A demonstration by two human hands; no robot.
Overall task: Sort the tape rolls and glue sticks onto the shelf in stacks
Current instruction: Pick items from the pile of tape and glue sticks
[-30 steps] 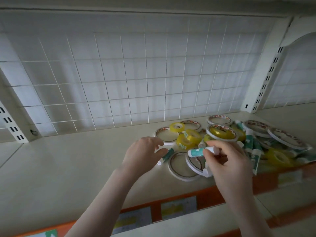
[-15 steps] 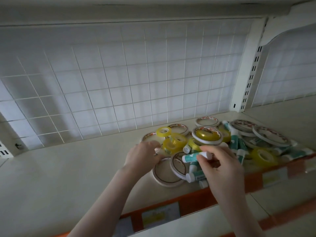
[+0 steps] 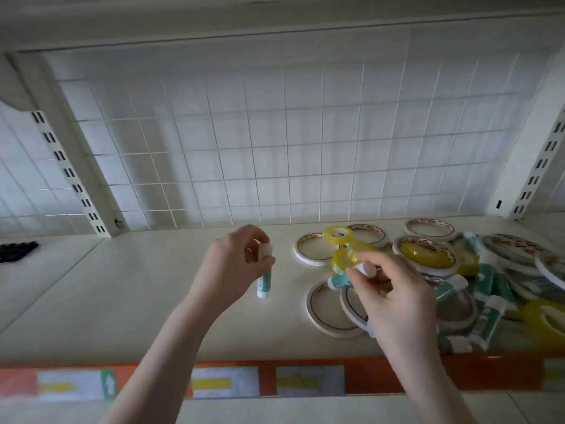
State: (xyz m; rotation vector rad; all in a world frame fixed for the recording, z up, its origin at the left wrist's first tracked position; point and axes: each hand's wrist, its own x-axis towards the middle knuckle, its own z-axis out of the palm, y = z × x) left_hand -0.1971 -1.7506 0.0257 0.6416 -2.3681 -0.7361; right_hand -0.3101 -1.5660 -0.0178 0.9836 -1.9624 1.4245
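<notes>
My left hand (image 3: 234, 264) pinches the white cap end of a teal and white glue stick (image 3: 264, 278) held upright, its base on or just above the cream shelf (image 3: 122, 301), left of the pile. My right hand (image 3: 394, 298) grips a second glue stick (image 3: 342, 280) lying sideways above the pile. The pile on the right holds flat white tape rolls (image 3: 328, 306), small yellow tape rolls (image 3: 337, 234) and several more glue sticks (image 3: 486, 322).
A white wire grid (image 3: 275, 148) backs the shelf, with slotted uprights (image 3: 68, 174) at both sides. An orange price strip (image 3: 397, 376) runs along the front edge. A dark object (image 3: 16, 250) lies on the neighbouring shelf at far left.
My left hand has lifted a glue stick out of the pile and carried it left, turning it upright. My right hand keeps its own glue stick. The view has swung left.
</notes>
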